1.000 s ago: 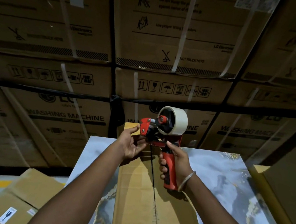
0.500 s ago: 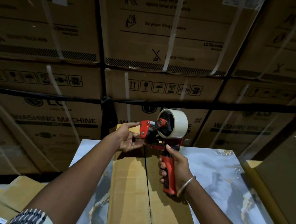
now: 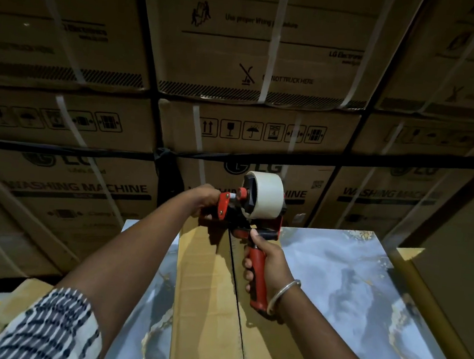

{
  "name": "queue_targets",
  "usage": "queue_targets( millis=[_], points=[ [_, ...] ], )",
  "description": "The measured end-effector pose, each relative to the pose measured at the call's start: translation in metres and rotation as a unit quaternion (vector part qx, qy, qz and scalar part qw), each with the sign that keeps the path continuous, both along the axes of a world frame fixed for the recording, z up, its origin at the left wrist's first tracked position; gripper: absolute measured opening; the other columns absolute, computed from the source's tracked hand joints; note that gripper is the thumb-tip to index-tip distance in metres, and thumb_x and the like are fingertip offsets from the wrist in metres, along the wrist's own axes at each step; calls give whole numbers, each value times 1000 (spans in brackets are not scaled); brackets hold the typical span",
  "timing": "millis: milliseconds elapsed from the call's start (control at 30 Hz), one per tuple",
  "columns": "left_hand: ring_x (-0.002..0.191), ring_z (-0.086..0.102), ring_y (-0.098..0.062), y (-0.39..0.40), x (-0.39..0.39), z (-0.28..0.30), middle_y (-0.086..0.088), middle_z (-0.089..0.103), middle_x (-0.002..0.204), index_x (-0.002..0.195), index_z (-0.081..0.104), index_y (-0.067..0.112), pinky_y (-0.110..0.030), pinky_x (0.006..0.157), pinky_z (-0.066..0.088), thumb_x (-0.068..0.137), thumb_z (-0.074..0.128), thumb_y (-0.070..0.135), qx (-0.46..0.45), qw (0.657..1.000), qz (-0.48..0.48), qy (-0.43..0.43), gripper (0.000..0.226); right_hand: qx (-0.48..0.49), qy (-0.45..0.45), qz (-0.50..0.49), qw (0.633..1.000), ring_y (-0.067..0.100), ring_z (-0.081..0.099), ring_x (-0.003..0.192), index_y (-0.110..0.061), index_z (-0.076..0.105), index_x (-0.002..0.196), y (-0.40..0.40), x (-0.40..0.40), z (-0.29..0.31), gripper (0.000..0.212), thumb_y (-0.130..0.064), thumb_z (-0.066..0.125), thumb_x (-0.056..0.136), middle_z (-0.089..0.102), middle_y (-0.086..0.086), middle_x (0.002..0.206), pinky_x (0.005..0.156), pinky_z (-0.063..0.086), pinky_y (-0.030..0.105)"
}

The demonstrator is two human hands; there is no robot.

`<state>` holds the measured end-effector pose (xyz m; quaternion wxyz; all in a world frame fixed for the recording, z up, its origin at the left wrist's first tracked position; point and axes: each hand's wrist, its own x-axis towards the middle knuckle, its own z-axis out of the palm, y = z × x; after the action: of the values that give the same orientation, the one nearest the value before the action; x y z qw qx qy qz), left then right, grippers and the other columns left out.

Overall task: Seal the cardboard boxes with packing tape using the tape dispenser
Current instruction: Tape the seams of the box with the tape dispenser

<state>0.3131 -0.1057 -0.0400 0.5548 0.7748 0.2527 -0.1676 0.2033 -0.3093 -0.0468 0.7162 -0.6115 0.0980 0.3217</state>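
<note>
While the right hand grips its red handle, the tape dispenser hovers over the far end of the cardboard box on the tabletop. Beside the dispenser's front, the left hand curls around its red end.

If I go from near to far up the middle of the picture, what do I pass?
Cardboard box → red handle in the right hand → tape roll → washing machine boxes.

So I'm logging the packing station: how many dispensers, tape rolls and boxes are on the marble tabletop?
Tape dispenser: 1
Tape roll: 1
Cardboard box on the tabletop: 1
Total: 3
</note>
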Motion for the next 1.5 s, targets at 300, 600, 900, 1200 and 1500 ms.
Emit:
queue_targets(
  millis=[300, 600, 900, 1200, 1500],
  points=[
    [88, 67, -26, 13, 47, 1, -11, 71, 87, 91, 78, 2, -35, 83, 57, 84, 73, 11, 235, 968, -23, -90, 12, -25, -31, -29, 999, 16, 36, 42, -12, 50, 71, 21, 3, -10, 49, -54, 57, 95, 45, 2, 55, 44, 26, 24],
    [86, 67, -21, 12, 60, -20, -9, 73, 86, 88, 78, 5, -34, 78, 56, 91, 67, 13, 218, 967, -17, -127, 14, -35, 1, -37, 999, 16, 38, 42, -13, 51, 70, 30, 19, -11, 50, -56, 57, 94, 45, 1, 56, 43, 30, 23],
    [79, 63, -20, 17, 66, -32, -2, 65, 70, 65, 71, 15, -25, 58, 44, 89, 65, 11, 229, 967, -40, -105, 25, -56, 1, -31, 998, 17, 38, 43, -12, 51, 67, 35, 26, -14, 52, -56, 56, 95, 46, 2, 56, 47, 29, 25],
    [87, 57, -15, 27, 58, -28, 5, 62, 85, 84, 68, 23, -23, 67, 41, 89, 67, 16, 238, 952, -164, -99, 8, -67, 11, -12, 998, 18, 38, 44, -12, 50, 67, 32, 27, -10, 51, -54, 57, 96, 46, 3, 56, 49, 29, 25],
    [65, 60, -9, 33, 41, -31, 4, 62, 63, 58, 62, 22, -26, 60, 44, 93, 61, 15, 293, 917, -234, -140, 36, -87, 13, 0, 996, 17, 40, 42, -12, 51, 64, 35, 29, -3, 53, -55, 57, 95, 48, 2, 54, 49, 31, 25]
  ],
)
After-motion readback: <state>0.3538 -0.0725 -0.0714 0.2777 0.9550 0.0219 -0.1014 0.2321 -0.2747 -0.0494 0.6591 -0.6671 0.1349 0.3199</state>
